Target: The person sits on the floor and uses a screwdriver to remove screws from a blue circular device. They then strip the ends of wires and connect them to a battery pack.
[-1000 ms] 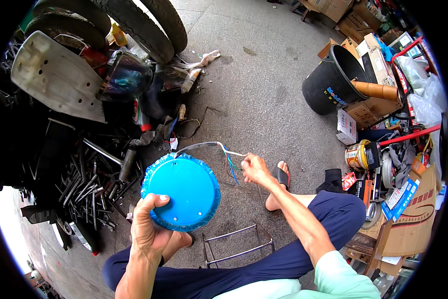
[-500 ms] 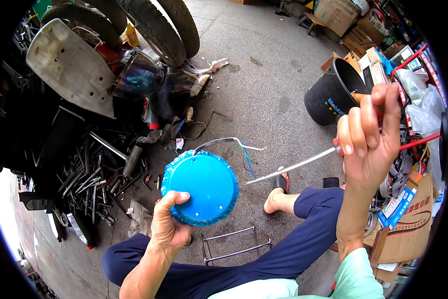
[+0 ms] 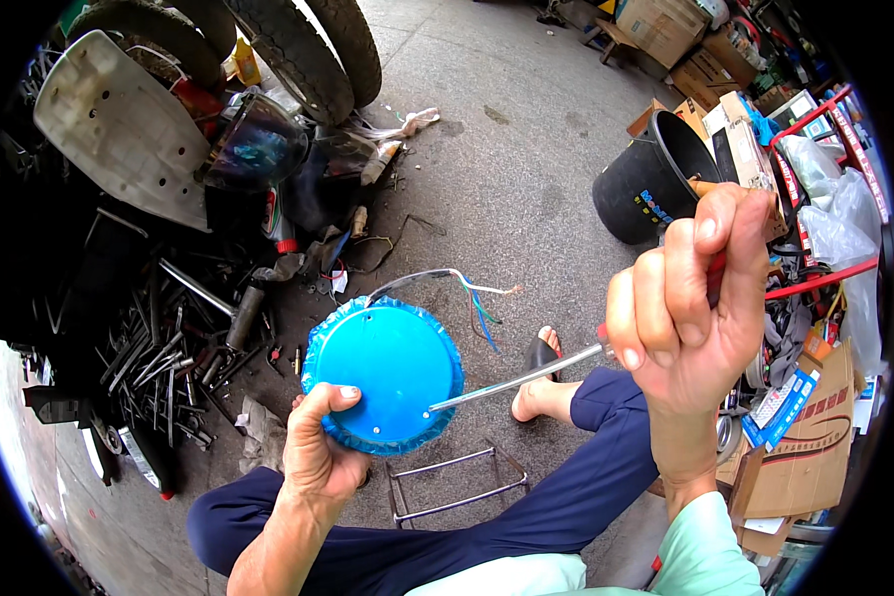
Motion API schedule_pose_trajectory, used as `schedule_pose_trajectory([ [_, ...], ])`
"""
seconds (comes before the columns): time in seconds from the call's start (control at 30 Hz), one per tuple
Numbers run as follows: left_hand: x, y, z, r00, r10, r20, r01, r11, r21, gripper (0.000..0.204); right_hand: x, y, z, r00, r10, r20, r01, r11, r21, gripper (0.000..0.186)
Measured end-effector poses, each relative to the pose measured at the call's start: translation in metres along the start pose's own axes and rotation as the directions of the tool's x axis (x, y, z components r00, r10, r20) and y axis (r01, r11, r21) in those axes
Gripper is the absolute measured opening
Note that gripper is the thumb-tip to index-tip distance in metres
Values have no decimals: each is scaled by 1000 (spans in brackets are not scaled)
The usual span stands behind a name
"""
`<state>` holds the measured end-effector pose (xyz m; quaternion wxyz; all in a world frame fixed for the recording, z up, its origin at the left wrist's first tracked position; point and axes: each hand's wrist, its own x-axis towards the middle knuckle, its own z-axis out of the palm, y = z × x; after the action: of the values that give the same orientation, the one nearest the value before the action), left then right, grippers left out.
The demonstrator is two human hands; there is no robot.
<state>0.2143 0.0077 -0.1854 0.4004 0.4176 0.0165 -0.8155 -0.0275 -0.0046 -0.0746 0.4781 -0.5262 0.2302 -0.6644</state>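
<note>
A round blue disc [image 3: 387, 363], its rim wrapped in crinkled blue film, is held by my left hand [image 3: 323, 442], thumb on its face and fingers behind. Two small screws show near the disc's lower edge. Wires [image 3: 482, 303] with bare ends come out from behind its upper edge. My right hand [image 3: 690, 298] is closed round the red handle of a screwdriver, mostly hidden by my fingers. The screwdriver's long metal shaft [image 3: 526, 377] slants down to the left, and its tip appears to meet the right-hand screw.
Loose tools [image 3: 159, 363] lie heaped on the floor at left, below a pale plastic panel [image 3: 124, 129] and tyres [image 3: 308, 60]. A black bucket [image 3: 631, 194] stands at right beside cardboard boxes [image 3: 795, 437]. A small metal frame [image 3: 457, 487] sits between my legs.
My right hand has come left and down, carrying the screwdriver's tip from beside the disc onto its lower right face. The left hand still holds the disc.
</note>
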Motion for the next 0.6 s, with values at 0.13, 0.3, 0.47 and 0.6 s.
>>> schedule_pose_trajectory([
  [0.13,0,0,-2,1000,11,2,-11,1000,-4,63,-1,5,3,999,5,-39,-5,1000,-12,42],
  [0.3,0,-1,-1,1000,12,8,-11,1000,-15,63,-3,3,2,999,9,-44,-9,1000,-8,42],
  [0.47,1,-1,-3,1000,15,-1,-15,1000,-3,63,-3,3,5,999,15,-47,-15,1000,-10,42],
  [0.6,2,-2,-3,1000,14,-4,-14,1000,-1,64,-4,6,4,998,37,-53,-37,999,-9,41],
])
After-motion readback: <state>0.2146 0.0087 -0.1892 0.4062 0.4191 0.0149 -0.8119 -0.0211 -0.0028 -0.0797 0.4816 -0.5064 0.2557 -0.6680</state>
